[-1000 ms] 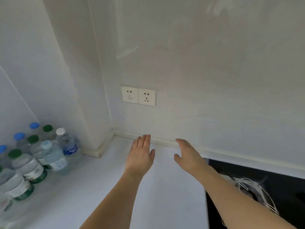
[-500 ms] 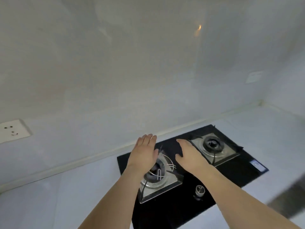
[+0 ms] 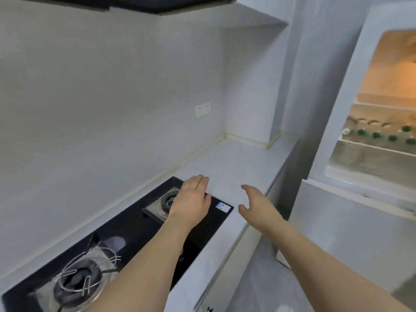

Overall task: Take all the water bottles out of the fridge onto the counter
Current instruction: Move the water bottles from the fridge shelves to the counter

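Both hands hover with empty, released grips: the left hand (image 3: 191, 199) above the black glass gas hob (image 3: 126, 230), the right hand (image 3: 258, 206) over the white tabletop (image 3: 236, 163). Green-capped clear water bottles (image 3: 382, 134) stand on a shelf inside the open white fridge (image 3: 337, 109) at right.

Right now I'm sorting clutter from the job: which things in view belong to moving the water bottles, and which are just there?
Belongs to the job:
- bottles on the fridge shelf
- open fridge
- counter
- left hand and right hand, both empty

Just there:
- gas hob
- wall socket
- range hood
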A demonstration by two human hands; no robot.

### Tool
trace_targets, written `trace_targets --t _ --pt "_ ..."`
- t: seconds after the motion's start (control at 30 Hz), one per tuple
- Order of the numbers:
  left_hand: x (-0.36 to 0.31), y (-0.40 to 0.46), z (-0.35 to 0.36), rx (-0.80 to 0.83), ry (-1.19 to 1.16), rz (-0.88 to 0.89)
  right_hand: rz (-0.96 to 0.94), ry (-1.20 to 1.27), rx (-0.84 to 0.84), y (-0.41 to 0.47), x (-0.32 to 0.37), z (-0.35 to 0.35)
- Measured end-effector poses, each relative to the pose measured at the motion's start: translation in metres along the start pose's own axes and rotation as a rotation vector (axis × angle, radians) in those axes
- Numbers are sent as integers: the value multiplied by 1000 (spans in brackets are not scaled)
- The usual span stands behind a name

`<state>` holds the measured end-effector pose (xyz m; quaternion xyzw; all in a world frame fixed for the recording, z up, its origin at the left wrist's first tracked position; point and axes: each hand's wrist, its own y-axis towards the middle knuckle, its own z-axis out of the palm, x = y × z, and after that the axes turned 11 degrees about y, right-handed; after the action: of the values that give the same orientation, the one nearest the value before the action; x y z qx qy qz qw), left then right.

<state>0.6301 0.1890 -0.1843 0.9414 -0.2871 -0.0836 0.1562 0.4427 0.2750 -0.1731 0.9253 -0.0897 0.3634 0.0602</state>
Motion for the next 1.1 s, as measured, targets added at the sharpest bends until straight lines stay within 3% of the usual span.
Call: trace_targets --t 0.4,0.83,1.1 --pt "-127 118 29 26 -73 311 192 66 -217 11 -98 -122" --pt "-207 291 106 121 -219 350 327 36 -335 126 -201 -191" --pt "-286 401 131 170 -353 498 445 32 -484 194 -260 -266"
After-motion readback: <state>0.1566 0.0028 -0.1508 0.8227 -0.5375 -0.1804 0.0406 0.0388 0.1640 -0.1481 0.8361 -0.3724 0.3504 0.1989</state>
